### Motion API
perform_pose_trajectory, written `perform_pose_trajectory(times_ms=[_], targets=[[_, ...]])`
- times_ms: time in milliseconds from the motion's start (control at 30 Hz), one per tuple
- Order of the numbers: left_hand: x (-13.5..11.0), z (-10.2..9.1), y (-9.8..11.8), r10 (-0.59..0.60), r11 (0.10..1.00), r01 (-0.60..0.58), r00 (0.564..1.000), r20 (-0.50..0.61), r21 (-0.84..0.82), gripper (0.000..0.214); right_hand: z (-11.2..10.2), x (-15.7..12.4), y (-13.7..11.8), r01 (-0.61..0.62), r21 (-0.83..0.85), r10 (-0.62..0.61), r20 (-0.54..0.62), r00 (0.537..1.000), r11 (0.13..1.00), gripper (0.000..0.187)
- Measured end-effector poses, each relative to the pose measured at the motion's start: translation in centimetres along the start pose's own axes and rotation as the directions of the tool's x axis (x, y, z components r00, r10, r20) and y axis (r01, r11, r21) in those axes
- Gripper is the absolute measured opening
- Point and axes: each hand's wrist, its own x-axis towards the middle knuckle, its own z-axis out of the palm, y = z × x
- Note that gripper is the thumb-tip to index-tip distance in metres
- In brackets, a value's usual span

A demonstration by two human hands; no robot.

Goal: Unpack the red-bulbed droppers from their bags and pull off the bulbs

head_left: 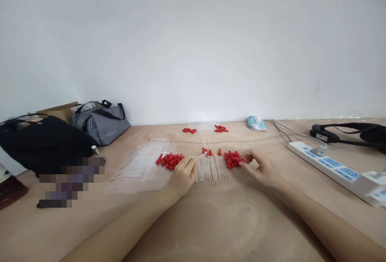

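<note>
My left hand [182, 176] is closed, with a clear thin glass dropper tube [204, 154] between its fingertips, pointing up and to the right. Below it lies a row of similar glass tubes [212, 169], side by side on the table. At the right edge of a pile of red rubber bulbs [231, 159], my right hand [261, 169] pinches one red bulb [241, 160] between thumb and forefinger. Another heap of red bulbs [171, 160] lies beside my left hand, partly covered by it. Several red-capped droppers [206, 150] rest just beyond the tube row.
Clear plastic zip bags [140, 165] lie at the left. More red bulbs [221, 128] and a bag sit by the wall. A white power strip [328, 167], black headset strap [337, 133] and blue packet [256, 123] are right; a striped bag [104, 123] and black bag [57, 145] are left.
</note>
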Motion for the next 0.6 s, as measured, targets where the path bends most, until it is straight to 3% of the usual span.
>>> perform_pose_trajectory(times_ms=[100,200,533,600], targets=[[0.9,1.2,1.0,-0.02,1.0,0.021,0.999,0.033,-0.014,0.022,-1.1,-0.1,0.0,0.035,0.013,-0.037,0.23,0.973,0.999,0.01],[1.6,2.1,2.1,-0.06,0.997,0.064,0.994,0.095,-0.034,0.027,-1.5,0.0,0.5,0.063,-0.008,-0.057,0.318,0.946,0.998,0.009],[2.8,3.8,3.5,-0.141,0.967,0.194,0.948,0.285,-0.167,0.018,-0.4,-0.1,2.1,0.302,-0.1,-0.255,0.33,0.909,0.948,0.009],[2.8,3.6,3.7,-0.129,0.964,0.19,0.945,0.3,-0.184,0.027,-0.4,-0.2,2.3,0.331,-0.128,-0.279,0.315,0.907,0.935,0.01]])
